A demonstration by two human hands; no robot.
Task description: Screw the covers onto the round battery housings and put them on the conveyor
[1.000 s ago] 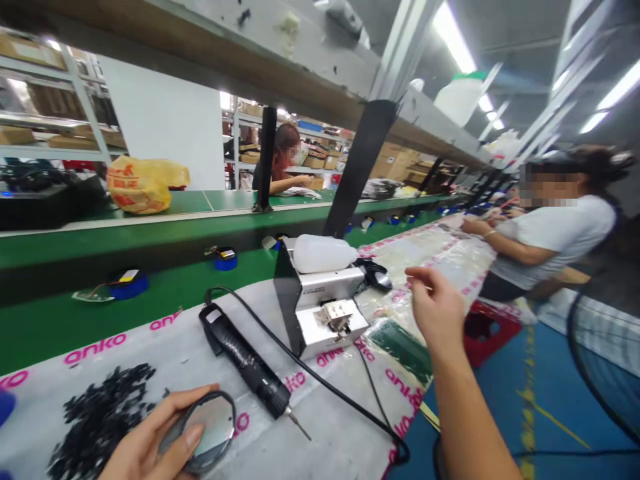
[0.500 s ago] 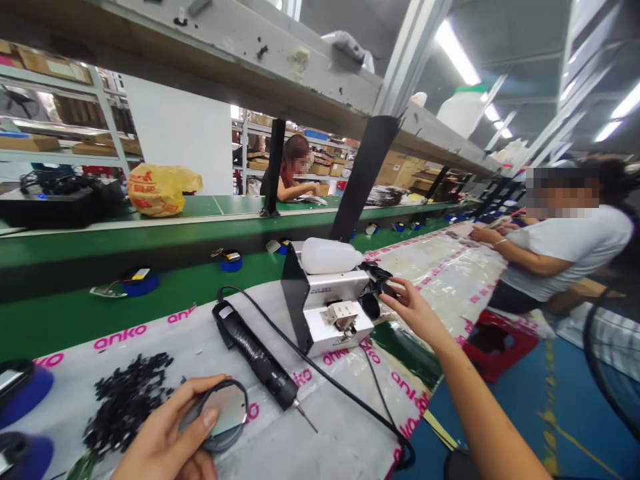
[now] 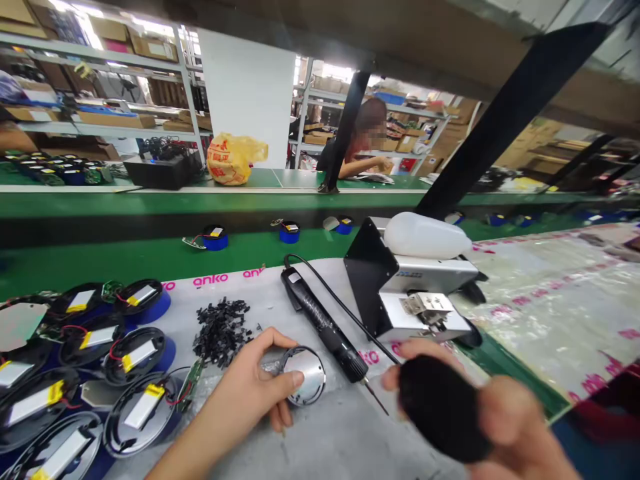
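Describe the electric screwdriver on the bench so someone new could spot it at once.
Find the silver metal machine with the white bottle on top. Just left of it, on the grey sheet, the electric screwdriver lies diagonally, tip towards the right hand. It is the only long black cylinder with a cord at its far end.

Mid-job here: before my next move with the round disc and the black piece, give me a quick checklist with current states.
1. Left hand grips round disc: ok, thumb on its rim, disc on the mat.
2. Right hand holds black piece: ok, though blurred.
3. Electric screwdriver within reach: ok, lying beside the disc, tip toward the right hand.
4. Screwdriver cable clear of the hands: cannot tell.
5. Small black parts at hand: ok, piled behind the left hand.
6. Black piece's orientation: cannot tell.
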